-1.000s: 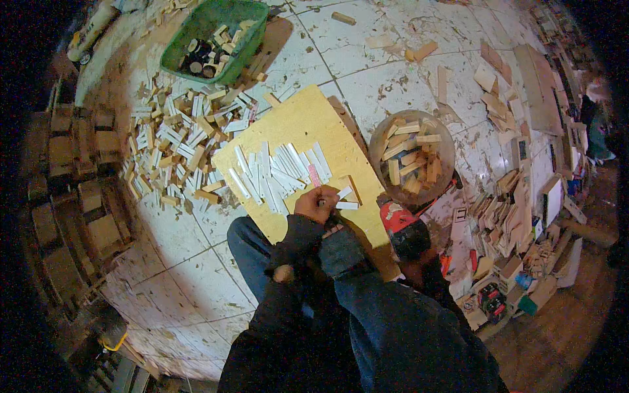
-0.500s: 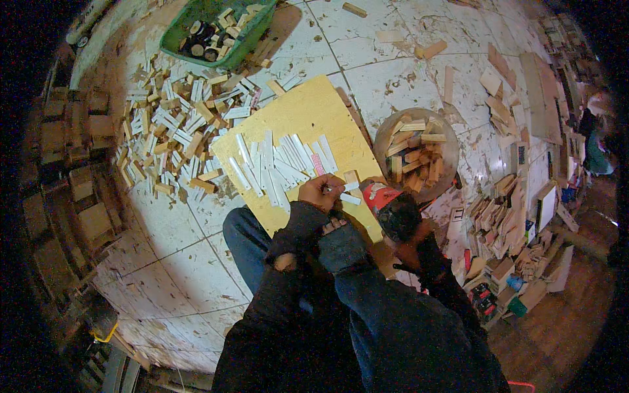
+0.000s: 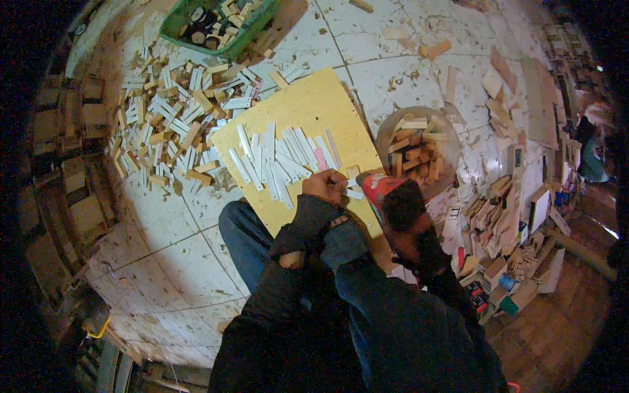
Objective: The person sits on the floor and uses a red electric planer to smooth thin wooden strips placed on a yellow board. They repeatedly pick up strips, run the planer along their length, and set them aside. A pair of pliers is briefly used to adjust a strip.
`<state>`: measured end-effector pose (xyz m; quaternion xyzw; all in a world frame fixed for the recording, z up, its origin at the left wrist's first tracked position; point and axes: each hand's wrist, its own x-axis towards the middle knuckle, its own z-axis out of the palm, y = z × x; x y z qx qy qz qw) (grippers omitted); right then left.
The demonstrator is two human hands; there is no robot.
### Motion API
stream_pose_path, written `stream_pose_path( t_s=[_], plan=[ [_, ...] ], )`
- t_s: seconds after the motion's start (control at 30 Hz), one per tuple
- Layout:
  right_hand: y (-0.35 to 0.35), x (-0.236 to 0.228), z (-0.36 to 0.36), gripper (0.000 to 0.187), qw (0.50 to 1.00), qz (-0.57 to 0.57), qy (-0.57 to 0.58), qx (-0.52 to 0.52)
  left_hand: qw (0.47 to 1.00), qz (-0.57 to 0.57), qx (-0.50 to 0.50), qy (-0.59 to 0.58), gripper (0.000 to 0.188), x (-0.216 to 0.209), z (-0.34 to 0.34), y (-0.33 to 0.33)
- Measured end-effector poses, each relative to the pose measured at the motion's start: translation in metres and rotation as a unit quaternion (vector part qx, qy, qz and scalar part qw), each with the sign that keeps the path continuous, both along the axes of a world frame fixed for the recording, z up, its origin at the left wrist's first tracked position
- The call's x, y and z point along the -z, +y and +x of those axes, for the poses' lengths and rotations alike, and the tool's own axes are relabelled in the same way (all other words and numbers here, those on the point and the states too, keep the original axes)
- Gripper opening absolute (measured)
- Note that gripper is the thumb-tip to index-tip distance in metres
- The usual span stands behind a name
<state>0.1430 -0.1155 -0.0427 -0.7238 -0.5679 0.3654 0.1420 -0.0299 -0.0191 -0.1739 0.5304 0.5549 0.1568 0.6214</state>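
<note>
My left hand [image 3: 325, 187] is closed over the near right part of a yellow board [image 3: 301, 98], its fingers bent around something mostly hidden. A small wooden block [image 3: 353, 172] and a short white strip [image 3: 354, 191] show just past those fingers. In my right hand [image 3: 407, 245] is a red and black power tool [image 3: 386, 190]; its red front end is close to the white strip, and whether they touch I cannot tell. Several white strips [image 3: 275, 160] lie fanned out on the board, left of and beyond my left hand.
Wooden blocks and white strips form a heap [image 3: 173, 124] at the left. Behind it stands a green tub [image 3: 229, 52] of blocks and dark round pieces. A round container [image 3: 449, 164] of wooden blocks is right of the board. Wood offcuts [image 3: 491, 223] are piled at the right.
The wooden block by my left hand shows at a different angle. The power tool has tilted and shifted slightly right. The whole view has moved a little.
</note>
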Motion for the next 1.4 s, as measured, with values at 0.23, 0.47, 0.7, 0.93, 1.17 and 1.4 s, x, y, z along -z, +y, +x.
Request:
stream_pose_path(
  t_s=[0.23,0.47,0.7,0.93,1.17,1.4],
  plan=[
    [-0.039,0.008,0.023,0.035,0.997,0.001,-0.074,0.020,0.996,-0.066,-0.014,-0.066,0.016,-0.017,0.002,0.003],
    [-0.100,0.018,0.029,0.035,0.994,-0.018,-0.085,0.071,0.965,-0.104,-0.164,-0.175,0.014,-0.028,0.001,-0.009],
    [-0.114,0.027,0.024,0.035,0.994,-0.011,-0.074,0.074,0.980,0.019,-0.192,-0.047,0.018,-0.041,-0.015,-0.027],
    [-0.097,0.026,0.018,0.035,0.997,0.010,-0.057,0.053,0.983,-0.003,-0.183,-0.021,0.021,-0.036,-0.032,-0.042],
    [-0.059,0.006,0.006,0.035,0.998,0.053,-0.030,0.008,0.966,-0.174,-0.185,-0.038,0.017,-0.053,-0.027,-0.032],
    [-0.007,-0.012,-0.009,0.034,0.986,0.159,0.023,-0.050,0.973,-0.139,-0.176,-0.060,0.013,-0.048,-0.028,-0.030]
  ],
)
